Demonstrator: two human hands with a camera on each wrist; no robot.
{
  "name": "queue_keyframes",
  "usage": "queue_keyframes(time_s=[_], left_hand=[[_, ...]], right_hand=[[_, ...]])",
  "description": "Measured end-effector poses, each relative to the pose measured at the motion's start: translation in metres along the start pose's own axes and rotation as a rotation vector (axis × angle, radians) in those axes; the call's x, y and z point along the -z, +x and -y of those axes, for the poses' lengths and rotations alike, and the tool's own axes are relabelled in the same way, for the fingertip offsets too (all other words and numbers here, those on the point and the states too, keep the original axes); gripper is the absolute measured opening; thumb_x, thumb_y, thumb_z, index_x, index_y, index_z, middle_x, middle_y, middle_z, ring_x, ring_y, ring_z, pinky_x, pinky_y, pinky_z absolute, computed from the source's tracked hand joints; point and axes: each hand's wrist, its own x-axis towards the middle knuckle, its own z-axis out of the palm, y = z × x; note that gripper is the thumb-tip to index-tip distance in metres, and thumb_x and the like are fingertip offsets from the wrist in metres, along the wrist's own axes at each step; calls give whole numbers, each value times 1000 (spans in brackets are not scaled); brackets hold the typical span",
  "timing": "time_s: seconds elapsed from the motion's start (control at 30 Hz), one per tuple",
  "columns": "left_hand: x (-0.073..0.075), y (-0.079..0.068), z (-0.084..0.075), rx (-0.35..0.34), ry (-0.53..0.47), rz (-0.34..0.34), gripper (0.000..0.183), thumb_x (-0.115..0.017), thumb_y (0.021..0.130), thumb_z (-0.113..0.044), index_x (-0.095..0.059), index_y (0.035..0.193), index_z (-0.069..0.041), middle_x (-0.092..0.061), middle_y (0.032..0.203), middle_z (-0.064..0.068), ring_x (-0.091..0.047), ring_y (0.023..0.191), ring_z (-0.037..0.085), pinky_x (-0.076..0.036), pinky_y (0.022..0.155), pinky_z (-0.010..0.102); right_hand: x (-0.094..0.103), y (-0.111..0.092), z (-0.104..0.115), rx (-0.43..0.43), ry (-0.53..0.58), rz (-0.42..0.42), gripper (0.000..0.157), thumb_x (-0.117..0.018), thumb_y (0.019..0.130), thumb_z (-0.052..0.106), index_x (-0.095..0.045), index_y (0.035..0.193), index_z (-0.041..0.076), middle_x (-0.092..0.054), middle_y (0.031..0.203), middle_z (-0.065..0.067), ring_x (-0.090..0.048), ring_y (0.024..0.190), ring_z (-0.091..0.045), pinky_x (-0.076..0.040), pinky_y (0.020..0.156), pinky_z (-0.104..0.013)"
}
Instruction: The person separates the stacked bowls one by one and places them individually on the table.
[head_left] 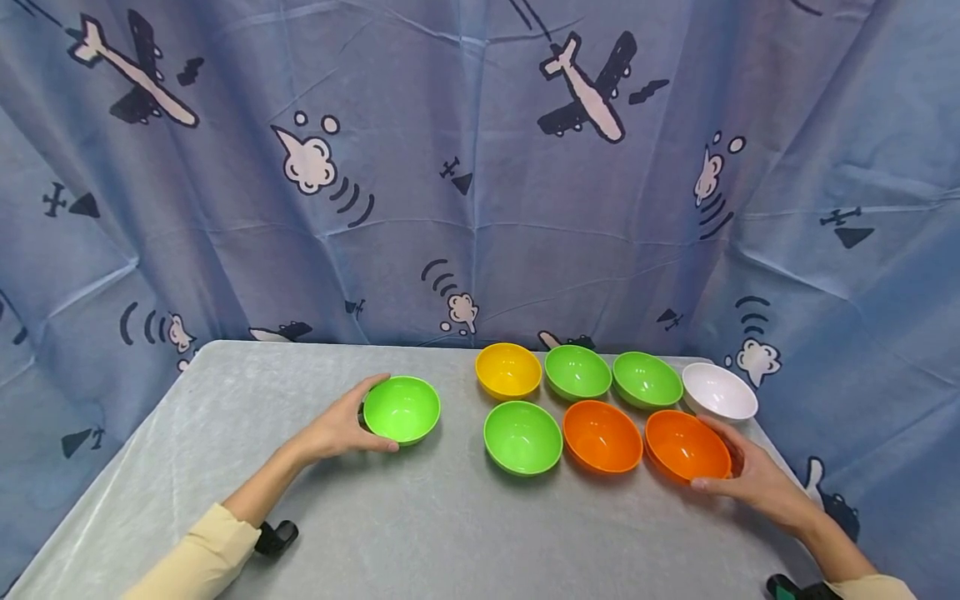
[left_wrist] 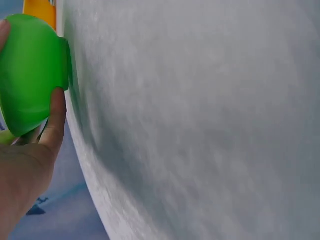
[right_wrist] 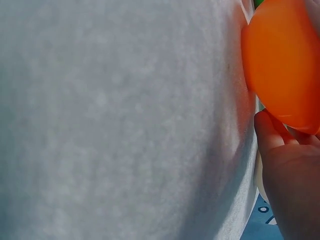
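Observation:
My left hand (head_left: 341, 427) grips a bright green bowl (head_left: 402, 408) from its left side, thumb at the near side and fingers round the far side. In the left wrist view that green bowl (left_wrist: 30, 72) has its foot close to the tabletop, a fingertip beside the foot. On the right, my right hand (head_left: 761, 475) holds an orange bowl (head_left: 686, 444) by its right side, thumb at the front. The right wrist view shows this orange bowl (right_wrist: 285, 60) upright, with fingers (right_wrist: 270, 135) along its wall. A second orange bowl (head_left: 602, 435) sits just left of it.
Another green bowl (head_left: 522, 437) stands at the left of the front row. Behind are a yellow bowl (head_left: 508, 370), two green bowls (head_left: 577, 372) and a white bowl (head_left: 718, 390) near the table's right edge. A patterned blue curtain (head_left: 480, 167) hangs behind the grey-covered table (head_left: 450, 533).

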Motion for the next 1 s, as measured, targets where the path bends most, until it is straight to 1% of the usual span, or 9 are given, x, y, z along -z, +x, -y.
queue_keyframes(time_s=[0.1, 0.2, 0.27, 0.5, 0.57, 0.7, 0.83, 0.9, 1.0], left_hand=[[4, -4, 3, 13, -4, -16, 112, -96, 70, -25, -29, 157, 0, -40, 150, 27, -45, 130, 43, -37, 104, 59], [7, -7, 6, 22, -19, -20, 112, -96, 71, -24, -30, 158, -2, -40, 150, 27, -48, 127, 42, -41, 101, 56], [9, -9, 8, 17, -33, -17, 112, -96, 71, -23, -30, 158, -2, -40, 150, 27, -50, 125, 42, -44, 98, 53], [11, -12, 14, -15, -69, -21, 111, -97, 69, -20, -32, 157, 0, -42, 149, 26, -53, 123, 43, -47, 95, 49], [11, -12, 15, -22, -80, -20, 111, -97, 69, -19, -32, 157, 0, -41, 150, 25, -53, 123, 43, -48, 94, 49], [11, -12, 17, -35, -83, -18, 110, -97, 70, -17, -31, 157, 1, -41, 151, 25, -52, 125, 43, -46, 97, 50], [11, -13, 16, -35, -68, -19, 111, -96, 70, -16, -29, 157, 3, -39, 151, 27, -49, 128, 44, -42, 101, 54], [11, -14, 15, -40, -61, -17, 113, -96, 70, -16, -27, 157, 3, -38, 152, 28, -48, 128, 45, -39, 102, 57], [12, -16, 14, -44, -69, -18, 116, -96, 71, -17, -23, 160, 0, -32, 156, 27, -40, 135, 48, -34, 106, 60]], right_hand=[[0, -1, -1, -4, 2, 1, 90, -78, 92, 23, -23, 158, -3, -40, 149, -29, -46, 124, -41, -45, 85, -15], [0, -1, -2, -4, -1, 2, 89, -78, 92, 23, -22, 158, -2, -40, 149, -29, -47, 124, -40, -45, 85, -15], [0, -1, -3, -5, -3, 2, 89, -78, 93, 23, -23, 158, -2, -40, 149, -28, -48, 123, -37, -45, 85, -15], [1, 0, -2, -4, -20, -2, 89, -77, 93, 24, -22, 158, -1, -40, 150, -27, -47, 125, -38, -43, 85, -14], [1, 0, -2, -2, -22, -6, 89, -77, 93, 24, -23, 159, -1, -40, 150, -27, -48, 123, -32, -44, 86, -14], [0, -1, -4, -8, -17, -5, 88, -77, 93, 24, -23, 159, 0, -40, 150, -26, -50, 119, -17, -44, 86, -15], [1, -1, -6, -7, -11, -6, 89, -78, 93, 24, -23, 159, 0, -40, 150, -26, -49, 115, -6, -44, 86, -14], [1, -1, -6, -4, -6, -8, 89, -78, 93, 24, -22, 159, 0, -40, 150, -26, -49, 115, -5, -44, 86, -14], [1, -2, -2, 2, 4, -9, 91, -78, 93, 22, -20, 160, 0, -38, 151, -27, -49, 121, -18, -43, 86, -13]])
